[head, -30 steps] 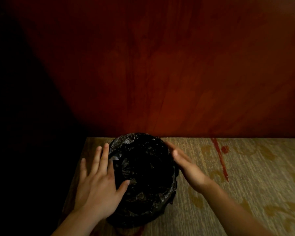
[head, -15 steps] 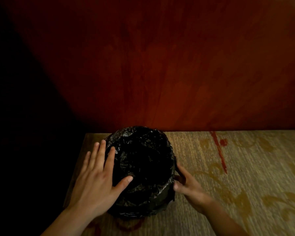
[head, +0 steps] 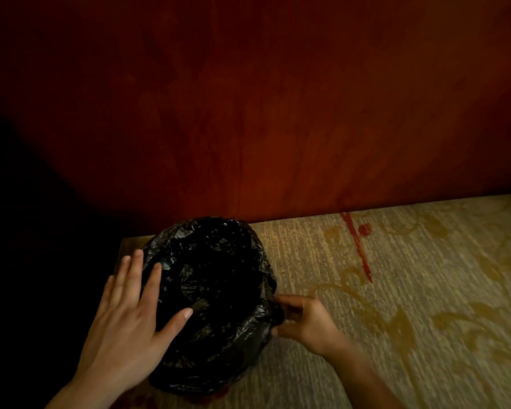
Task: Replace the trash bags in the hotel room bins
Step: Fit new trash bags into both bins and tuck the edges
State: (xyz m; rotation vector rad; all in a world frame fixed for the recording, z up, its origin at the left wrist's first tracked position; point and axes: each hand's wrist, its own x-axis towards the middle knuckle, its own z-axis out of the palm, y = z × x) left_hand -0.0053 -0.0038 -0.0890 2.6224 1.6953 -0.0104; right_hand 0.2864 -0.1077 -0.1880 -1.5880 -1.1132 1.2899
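I see the left hand (head: 124,317) lying flat on the left rim of the black trash bag (head: 219,278), fingers straight, thumb reaching over the opening. The right hand (head: 307,323) curls at the right rim, pinching a fold of plastic. The bag stands open-mouthed on the patterned carpet (head: 396,290), near the red wood panel (head: 278,113).

Beige carpet (head: 410,305) with gold scrollwork and one red streak (head: 357,246) covers the floor. Red-brown wood-grain panel (head: 278,113) stands behind it. Left side lies in deep shadow.
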